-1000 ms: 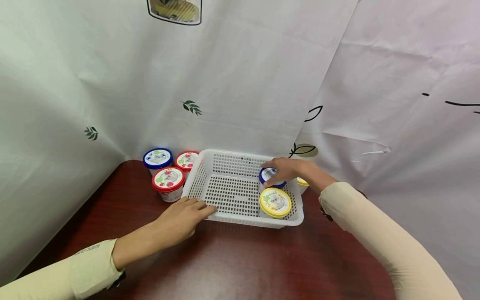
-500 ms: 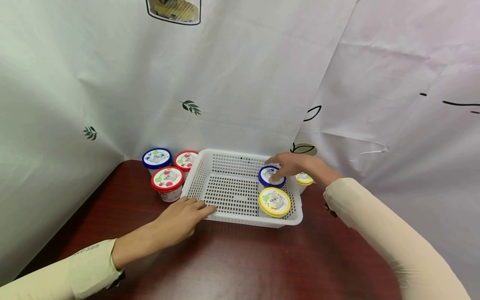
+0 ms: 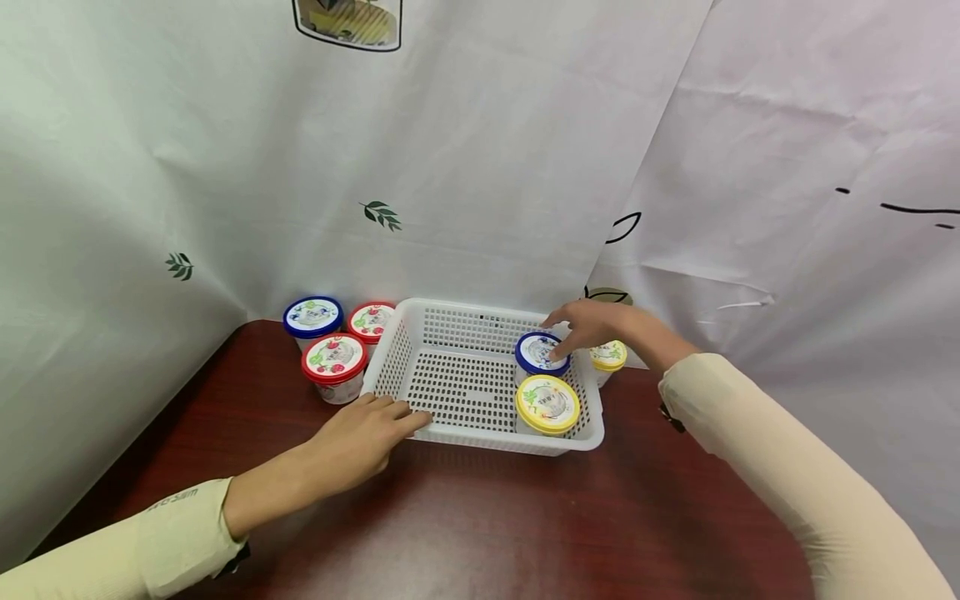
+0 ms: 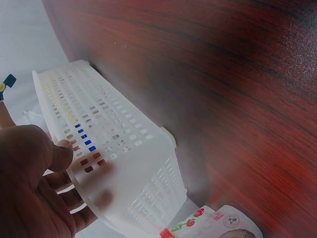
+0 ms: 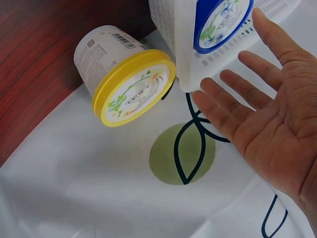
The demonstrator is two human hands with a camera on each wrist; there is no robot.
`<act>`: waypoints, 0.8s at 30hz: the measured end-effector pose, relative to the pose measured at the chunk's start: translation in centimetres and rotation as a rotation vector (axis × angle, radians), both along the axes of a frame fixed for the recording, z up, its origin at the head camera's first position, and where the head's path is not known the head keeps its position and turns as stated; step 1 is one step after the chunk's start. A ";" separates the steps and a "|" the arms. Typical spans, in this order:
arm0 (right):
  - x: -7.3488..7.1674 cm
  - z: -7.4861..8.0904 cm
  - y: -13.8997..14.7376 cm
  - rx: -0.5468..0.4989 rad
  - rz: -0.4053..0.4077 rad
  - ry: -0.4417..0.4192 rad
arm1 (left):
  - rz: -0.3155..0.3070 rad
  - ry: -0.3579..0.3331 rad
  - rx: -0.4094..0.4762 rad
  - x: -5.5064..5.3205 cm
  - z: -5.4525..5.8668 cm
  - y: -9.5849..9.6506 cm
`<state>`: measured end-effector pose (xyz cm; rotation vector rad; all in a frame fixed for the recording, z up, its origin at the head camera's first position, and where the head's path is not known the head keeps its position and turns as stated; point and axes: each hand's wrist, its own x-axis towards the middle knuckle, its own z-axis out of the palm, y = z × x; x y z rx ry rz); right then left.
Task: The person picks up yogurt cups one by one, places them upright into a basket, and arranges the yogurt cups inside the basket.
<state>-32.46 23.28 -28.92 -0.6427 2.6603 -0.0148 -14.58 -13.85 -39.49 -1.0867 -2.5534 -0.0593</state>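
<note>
A white perforated basket (image 3: 457, 387) sits on the table, and my left hand (image 3: 360, 442) grips its near left rim. In the left wrist view the thumb lies outside the wall, the other fingers inside. At the basket's right end stand a blue-lidded tub (image 3: 542, 353) and, nearer me, a yellow-lidded tub (image 3: 548, 405). My right hand (image 3: 596, 325) hovers over the blue-lidded tub's right side and the basket's edge. Its fingers are spread with nothing held, as the right wrist view shows. Just outside the basket's right wall is another yellow-lidded tub (image 5: 133, 94), partly behind the hand.
Left of the basket stand two red-lidded tubs, the front one (image 3: 335, 360) and the back one (image 3: 371, 321), and a blue-lidded tub (image 3: 313, 317). A white printed curtain (image 3: 480, 167) hangs behind the dark red wooden table (image 3: 480, 525).
My right hand has come off the blue-lidded tub and moved right, showing more of its lid and the outer yellow-lidded tub. The left hand stays on the rim.
</note>
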 end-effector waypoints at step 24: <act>0.5 1.0 2.1 -0.007 -0.025 -0.001 | 0.005 0.002 -0.001 0.0 -0.1 0.0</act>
